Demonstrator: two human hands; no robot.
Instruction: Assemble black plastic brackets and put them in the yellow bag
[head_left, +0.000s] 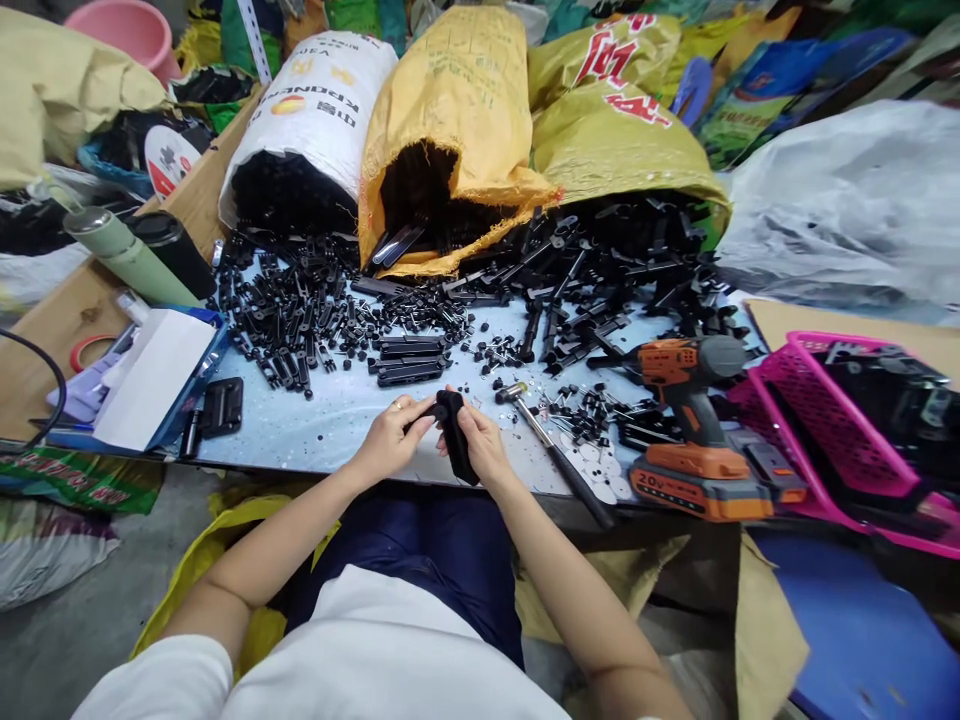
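While the right hand clasps a long black plastic part upright at the workbench's near edge and the left hand pinches its upper end, a slipping fingertip could drop it lapward.

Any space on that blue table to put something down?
The widest mostly bare patch of tabletop is between the black plastic piece and the left hand. A narrower gap separates the right hand from the hammer. Black parts crowd the far side by the sacks; the drill and pink basket fill the right.
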